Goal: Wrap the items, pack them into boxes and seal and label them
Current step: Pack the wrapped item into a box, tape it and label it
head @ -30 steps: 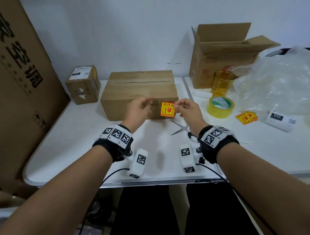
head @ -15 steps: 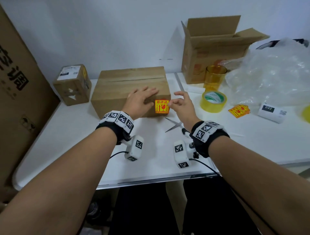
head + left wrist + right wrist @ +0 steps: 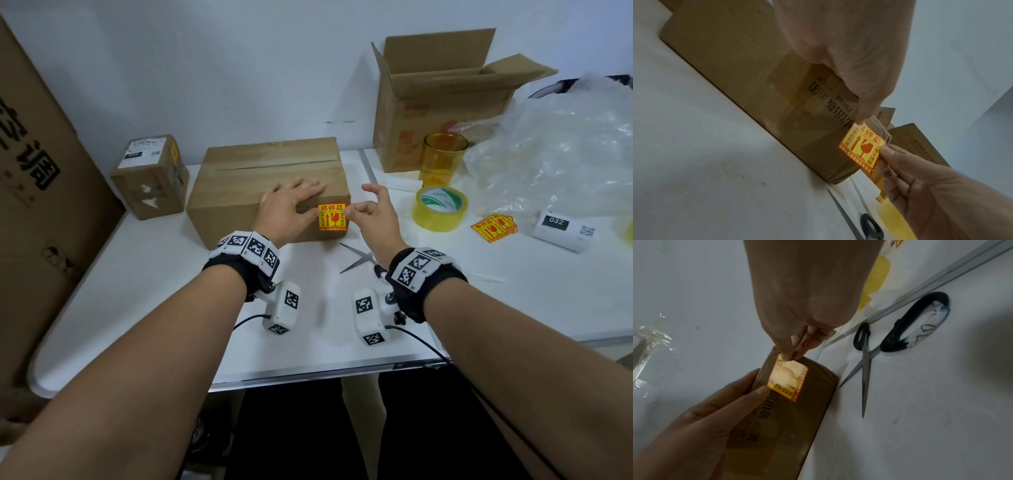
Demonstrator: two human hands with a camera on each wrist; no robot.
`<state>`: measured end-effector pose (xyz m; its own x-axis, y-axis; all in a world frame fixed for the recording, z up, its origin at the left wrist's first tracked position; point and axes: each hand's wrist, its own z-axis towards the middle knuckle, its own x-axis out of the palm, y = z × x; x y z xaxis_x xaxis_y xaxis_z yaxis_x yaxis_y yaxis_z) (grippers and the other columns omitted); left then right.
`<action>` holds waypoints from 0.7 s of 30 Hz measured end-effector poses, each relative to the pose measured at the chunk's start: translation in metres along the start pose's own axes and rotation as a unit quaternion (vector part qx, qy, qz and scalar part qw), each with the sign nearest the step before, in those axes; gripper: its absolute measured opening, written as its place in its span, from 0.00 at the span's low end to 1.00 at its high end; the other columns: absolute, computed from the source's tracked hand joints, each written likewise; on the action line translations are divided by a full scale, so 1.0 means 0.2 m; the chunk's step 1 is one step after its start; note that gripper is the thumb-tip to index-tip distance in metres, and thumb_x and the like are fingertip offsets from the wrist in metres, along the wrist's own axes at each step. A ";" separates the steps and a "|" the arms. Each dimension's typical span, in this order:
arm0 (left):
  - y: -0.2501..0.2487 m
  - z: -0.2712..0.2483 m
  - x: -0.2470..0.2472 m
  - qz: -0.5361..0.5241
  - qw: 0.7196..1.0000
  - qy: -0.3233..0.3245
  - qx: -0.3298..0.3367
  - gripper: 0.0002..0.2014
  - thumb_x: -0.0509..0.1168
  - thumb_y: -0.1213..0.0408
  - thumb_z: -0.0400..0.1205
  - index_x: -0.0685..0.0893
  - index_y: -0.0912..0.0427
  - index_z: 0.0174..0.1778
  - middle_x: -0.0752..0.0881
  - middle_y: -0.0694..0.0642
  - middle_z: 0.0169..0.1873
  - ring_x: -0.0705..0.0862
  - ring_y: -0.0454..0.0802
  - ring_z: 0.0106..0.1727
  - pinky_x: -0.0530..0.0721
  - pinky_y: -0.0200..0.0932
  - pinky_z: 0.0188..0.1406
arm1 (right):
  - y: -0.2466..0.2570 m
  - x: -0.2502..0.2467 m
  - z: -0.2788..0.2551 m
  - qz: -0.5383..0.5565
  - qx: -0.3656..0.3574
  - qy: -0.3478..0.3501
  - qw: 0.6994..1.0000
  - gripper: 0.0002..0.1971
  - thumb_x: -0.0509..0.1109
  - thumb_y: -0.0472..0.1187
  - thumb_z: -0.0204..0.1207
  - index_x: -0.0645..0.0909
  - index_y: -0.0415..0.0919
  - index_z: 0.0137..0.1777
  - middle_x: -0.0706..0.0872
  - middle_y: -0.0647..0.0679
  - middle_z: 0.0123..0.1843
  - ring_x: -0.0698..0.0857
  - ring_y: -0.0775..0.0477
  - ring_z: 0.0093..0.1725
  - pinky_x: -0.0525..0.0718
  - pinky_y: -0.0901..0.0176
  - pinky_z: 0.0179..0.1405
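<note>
**Fragile sticker going onto the sealed box**

Nearest me, scissors lie open-bladed on the white table, just short of the box; my right hand pinches the right edge of the fragile sticker between thumb and forefinger, other fingers splayed; my left hand lies flat-fingered over the top front edge of the sealed box, thumb tip pressing the sticker's upper left corner; nothing gripped on that side.

Step in hand, as I judge it: labelling; sticker sits on the box's front face, near its right end, upper left corner down, right edge seemingly not yet stuck. Next move calls for laying that edge flat and rubbing across without trapping a crease.

Sticker: yellow square, red characters, broken-glass and arrow marks; upright, roughly level.

Farther right: tape roll, spare stickers, an amber cup; behind, an open carton.
</note>
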<state>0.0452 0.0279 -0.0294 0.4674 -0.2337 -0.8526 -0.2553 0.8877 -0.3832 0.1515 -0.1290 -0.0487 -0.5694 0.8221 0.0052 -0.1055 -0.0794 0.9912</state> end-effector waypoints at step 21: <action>-0.04 0.00 0.04 0.000 0.998 -0.061 -0.034 0.20 0.68 0.53 0.83 0.80 0.39 0.72 0.78 0.39 0.73 0.68 0.41 0.79 0.54 0.51 0.81 | 0.00 0.02 0.00 -0.032 -0.003 -0.027 0.999 0.20 0.72 0.35 0.77 0.74 0.43 0.67 0.89 0.48 0.42 0.87 0.55 0.47 0.78 0.71 0.51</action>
<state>0.0500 0.0196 -0.0332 0.5657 -0.1811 -0.8045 -0.3092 0.8578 -0.4105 0.1491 -0.1248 -0.0493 -0.5168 0.8547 -0.0503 -0.1458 -0.0300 0.9889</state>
